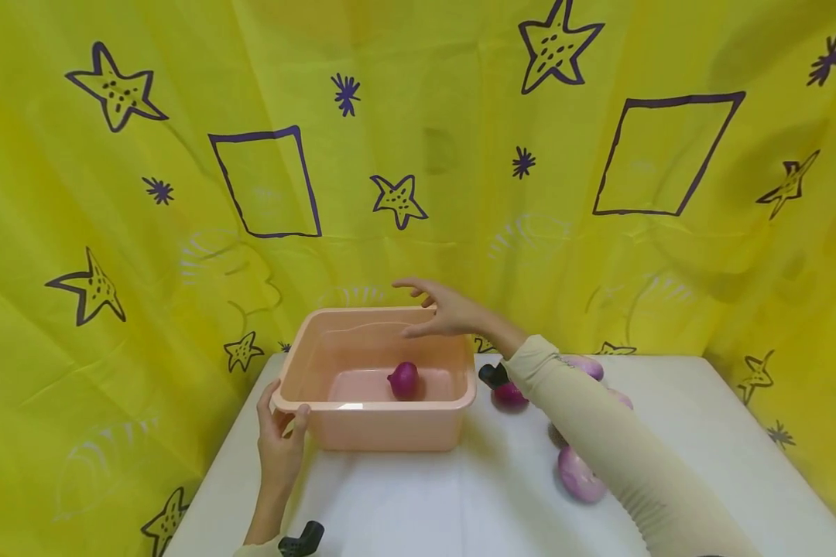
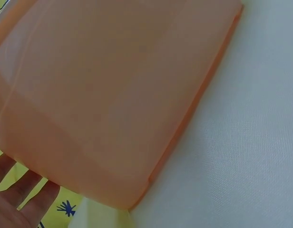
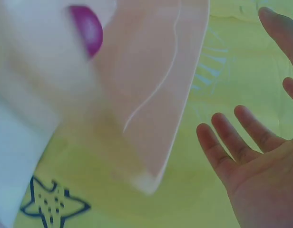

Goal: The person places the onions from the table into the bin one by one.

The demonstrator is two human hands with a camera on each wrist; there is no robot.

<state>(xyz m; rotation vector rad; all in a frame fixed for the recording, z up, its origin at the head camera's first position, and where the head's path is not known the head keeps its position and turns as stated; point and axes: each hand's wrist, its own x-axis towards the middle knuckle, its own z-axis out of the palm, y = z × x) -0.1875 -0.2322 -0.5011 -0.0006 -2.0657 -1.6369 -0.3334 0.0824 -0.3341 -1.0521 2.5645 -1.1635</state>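
Observation:
A peach plastic basin (image 1: 386, 428) stands on the white table. Inside it, toward the right, lies a red onion (image 1: 406, 381), which shows partly as a purple shape (image 3: 92, 32) in the right wrist view. My left hand (image 1: 279, 449) grips the basin's rim at the near left corner, thumb in front. In the left wrist view its fingers (image 2: 38, 202) lie by the basin wall (image 2: 108, 95). Over the far right rim hovers my right hand (image 1: 451, 311), thumb and fingers spread, holding nothing. The right wrist view shows that hand (image 3: 263, 171) beside the basin, apart from it.
Right of the basin, another red onion (image 1: 510, 397) lies partly behind the right wrist. Several pale purple rounded vegetables, one nearer the front (image 1: 580, 476), are partly covered by the right sleeve (image 1: 620, 449). A yellow patterned curtain (image 1: 460, 193) hangs behind the table.

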